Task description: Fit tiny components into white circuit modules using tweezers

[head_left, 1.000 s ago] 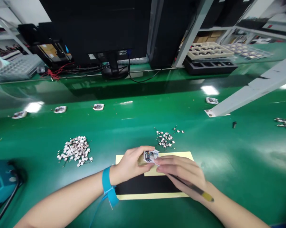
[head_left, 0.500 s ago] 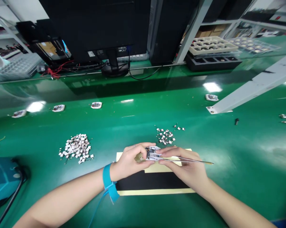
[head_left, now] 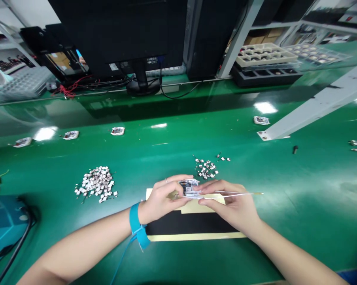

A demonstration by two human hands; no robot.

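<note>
My left hand (head_left: 163,193), with a blue strap round its wrist, is closed on a small white casing with a circuit board (head_left: 190,187). Its thumb and fingers grip the casing's left side and edges. From the right, my right hand (head_left: 233,198) is closed on slim metal tweezers (head_left: 243,194). The joined end of the tweezers points right, and my fingers hide most of their tips. My right fingertips touch or nearly touch the casing. Under both hands lies a black mat (head_left: 193,223) with pale yellow pieces (head_left: 196,206) on it.
Small white parts with dark leads lie in a left pile (head_left: 97,184) and a smaller pile (head_left: 206,169) beyond my hands. Similar casings (head_left: 118,131) stand farther back. A slanted metal post (head_left: 311,103) meets the green bench at right. A blue device (head_left: 6,225) stands at left, a monitor (head_left: 119,35) behind.
Both hands have risen slightly in view with the casing. The tweezers have tilted, their joined end now higher. The grips look the same.
</note>
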